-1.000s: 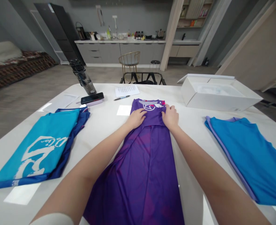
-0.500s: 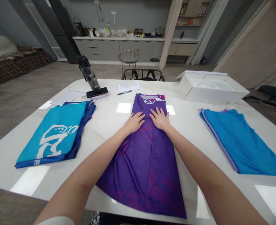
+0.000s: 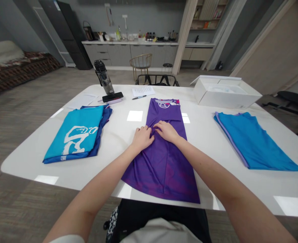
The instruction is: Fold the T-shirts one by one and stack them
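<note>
A purple jersey (image 3: 164, 158), folded lengthwise into a long strip, lies in the middle of the white table (image 3: 118, 141) with its collar at the far end. Both my hands rest on its middle. My left hand (image 3: 141, 137) lies on the strip's left side with the fingers bent onto the cloth. My right hand (image 3: 167, 130) sits beside it, fingers curled and pinching a small ridge of the fabric between the two hands.
A folded teal and blue shirt stack (image 3: 80, 135) lies at the left, a blue shirt (image 3: 252, 140) at the right. Behind are a white open box (image 3: 224, 94), a dark bottle (image 3: 103, 77), a phone (image 3: 112, 97), a pen (image 3: 139, 97) and papers (image 3: 143, 90).
My hands slid back along the jersey from the collar to its middle, going from flat and spread to curled on a ridge of cloth. The view pulled back from the table.
</note>
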Available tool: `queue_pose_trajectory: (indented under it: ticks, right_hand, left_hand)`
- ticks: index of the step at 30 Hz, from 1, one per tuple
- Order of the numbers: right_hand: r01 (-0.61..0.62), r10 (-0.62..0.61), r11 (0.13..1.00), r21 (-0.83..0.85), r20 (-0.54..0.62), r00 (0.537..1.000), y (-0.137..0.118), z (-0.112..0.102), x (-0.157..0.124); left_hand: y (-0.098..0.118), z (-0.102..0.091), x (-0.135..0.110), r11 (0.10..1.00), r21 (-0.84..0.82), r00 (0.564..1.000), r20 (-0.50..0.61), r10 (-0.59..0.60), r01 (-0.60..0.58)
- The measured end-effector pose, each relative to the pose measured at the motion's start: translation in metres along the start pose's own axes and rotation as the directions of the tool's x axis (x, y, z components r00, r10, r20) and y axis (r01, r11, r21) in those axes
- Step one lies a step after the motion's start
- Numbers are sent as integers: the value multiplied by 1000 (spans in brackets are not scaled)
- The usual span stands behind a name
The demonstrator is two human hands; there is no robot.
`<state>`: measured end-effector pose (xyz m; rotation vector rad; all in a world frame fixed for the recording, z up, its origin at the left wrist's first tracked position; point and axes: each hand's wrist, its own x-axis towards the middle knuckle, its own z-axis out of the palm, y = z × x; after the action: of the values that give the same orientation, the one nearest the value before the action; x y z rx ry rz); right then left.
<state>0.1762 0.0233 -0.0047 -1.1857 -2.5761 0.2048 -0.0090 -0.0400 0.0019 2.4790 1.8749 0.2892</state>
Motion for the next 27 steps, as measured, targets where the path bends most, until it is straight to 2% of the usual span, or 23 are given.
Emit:
queue_pose_trajectory:
  ticks: [5,9,16,20,27]
  right_hand:
    - [-3,-3,998,68,89,996,-28,1,-8]
    - [-29,23,999,46,134,991,-43,2,-15]
    - [0,-3,1000,24,124,992,-62,10,-25]
    - [11,-16,999,39,114,993,-72,12,-30]
    - [23,-20,999,-23,131,991,-94,10,-31]
  left_hand:
    - [5,-6,-24,995,25,992,71,-102,100]
    - [5,-10,-40,992,29,988,90,-123,121]
    - [6,-12,-66,989,25,987,63,-150,148]
    - [0,-17,-83,979,38,977,59,-204,202]
    - [-9,-26,-108,960,50,950,141,-279,275]
